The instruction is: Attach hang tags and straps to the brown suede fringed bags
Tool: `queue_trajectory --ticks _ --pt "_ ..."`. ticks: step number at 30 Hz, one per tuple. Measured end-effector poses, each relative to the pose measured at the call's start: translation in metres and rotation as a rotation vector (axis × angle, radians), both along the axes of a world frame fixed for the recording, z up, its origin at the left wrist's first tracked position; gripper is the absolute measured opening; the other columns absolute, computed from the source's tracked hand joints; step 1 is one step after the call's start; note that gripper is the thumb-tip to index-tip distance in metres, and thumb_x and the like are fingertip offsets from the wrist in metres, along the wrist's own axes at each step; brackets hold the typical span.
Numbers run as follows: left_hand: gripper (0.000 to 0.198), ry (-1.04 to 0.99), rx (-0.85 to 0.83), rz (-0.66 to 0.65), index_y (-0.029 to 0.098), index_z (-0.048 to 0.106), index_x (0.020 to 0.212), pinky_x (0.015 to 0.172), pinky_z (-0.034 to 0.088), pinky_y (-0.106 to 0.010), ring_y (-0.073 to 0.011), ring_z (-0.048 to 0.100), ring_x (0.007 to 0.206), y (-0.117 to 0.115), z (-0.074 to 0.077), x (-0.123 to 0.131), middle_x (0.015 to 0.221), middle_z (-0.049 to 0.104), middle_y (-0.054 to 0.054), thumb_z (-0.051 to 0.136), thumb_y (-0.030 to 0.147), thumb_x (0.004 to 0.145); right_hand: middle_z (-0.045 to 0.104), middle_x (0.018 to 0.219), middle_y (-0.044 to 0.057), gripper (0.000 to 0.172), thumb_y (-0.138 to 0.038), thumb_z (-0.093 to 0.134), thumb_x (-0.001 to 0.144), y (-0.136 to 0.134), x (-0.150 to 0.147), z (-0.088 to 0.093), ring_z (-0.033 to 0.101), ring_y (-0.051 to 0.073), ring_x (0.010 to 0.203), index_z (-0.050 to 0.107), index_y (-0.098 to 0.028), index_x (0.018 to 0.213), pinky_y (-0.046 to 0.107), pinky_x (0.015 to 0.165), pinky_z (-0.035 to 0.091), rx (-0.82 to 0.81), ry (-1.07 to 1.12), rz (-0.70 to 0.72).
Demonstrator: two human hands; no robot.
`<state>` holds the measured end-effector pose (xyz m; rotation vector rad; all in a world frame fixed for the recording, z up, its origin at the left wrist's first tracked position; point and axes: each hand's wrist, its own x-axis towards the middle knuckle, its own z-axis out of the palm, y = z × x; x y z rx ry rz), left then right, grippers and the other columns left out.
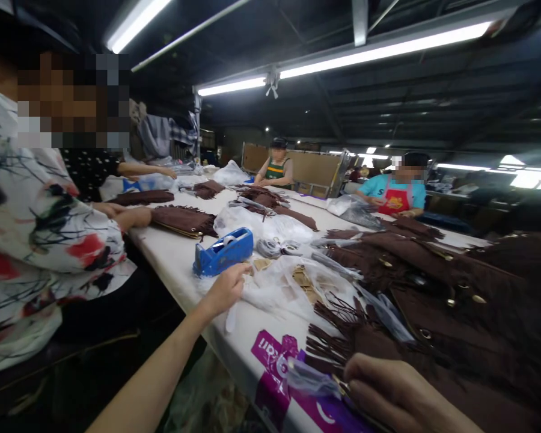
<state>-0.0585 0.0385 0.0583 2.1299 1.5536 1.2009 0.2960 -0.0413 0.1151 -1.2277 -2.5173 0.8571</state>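
My left hand (228,290) is closed, fingertips pinched at the left edge of a thin clear plastic bag (275,294) with tan pieces inside. What lies between those fingertips I cannot make out. Just behind it stands a blue tape dispenser (225,249). At the lower right my right hand (383,388) is curled around the near edge of a brown fringed fabric bag (374,343), by its metal zipper. A strip of clear plastic (311,379) lies against that edge, and the fringe spreads to the left.
Brown fringed bags with metal fittings (455,288) are piled on the right. Scissors (288,248) lie mid-table near crumpled plastic. Purple printed film (275,367) covers the near table edge. A co-worker in a floral shirt (72,240) sits close on the left; others work across the table.
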Motion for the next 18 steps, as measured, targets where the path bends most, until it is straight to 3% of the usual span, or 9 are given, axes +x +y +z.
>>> queue_trajectory --ticks 4,8,13,18 --pt "0.04 -0.114 -0.128 0.074 0.012 0.064 0.113 0.096 0.05 -0.033 -0.0183 0.065 0.102 -0.005 0.009 -0.022 0.109 0.071 -0.008 0.035 0.012 0.085 0.06 0.062 -0.001 0.027 -0.035 0.043 0.09 0.035 -0.05 -0.008 0.054 0.015 0.059 0.057 -0.022 0.07 0.024 0.054 0.038 0.081 0.031 0.036" --pt "0.034 0.022 -0.168 0.038 0.015 0.068 0.106 0.099 0.047 -0.033 -0.0199 0.063 0.106 -0.006 0.012 0.003 0.112 0.071 -0.007 0.041 0.014 0.086 0.063 0.064 0.001 0.023 -0.031 0.041 0.085 0.074 -0.063 -0.03 0.058 0.019 0.061 0.06 -0.023 0.074 0.028 0.059 0.04 0.256 0.004 -0.066" --pt "0.032 0.295 -0.163 -0.001 0.015 0.061 0.119 0.102 0.042 -0.04 -0.0242 0.057 0.115 -0.005 -0.01 0.051 0.123 0.064 -0.011 0.047 0.02 0.091 0.069 0.074 0.005 0.027 -0.022 0.04 0.084 0.111 -0.061 -0.049 0.064 0.02 0.067 0.064 -0.018 0.094 0.03 0.066 0.047 0.315 -0.005 -0.231" --pt "0.039 0.354 -0.121 -0.008 0.016 0.053 0.13 0.11 0.031 -0.048 -0.0264 0.05 0.123 0.001 -0.034 0.056 0.135 0.055 -0.013 0.047 0.022 0.092 0.071 0.086 0.007 0.034 -0.011 0.045 0.083 0.124 -0.071 -0.06 0.066 0.019 0.078 0.066 -0.016 0.11 0.03 0.076 0.048 0.358 -0.046 -0.207"
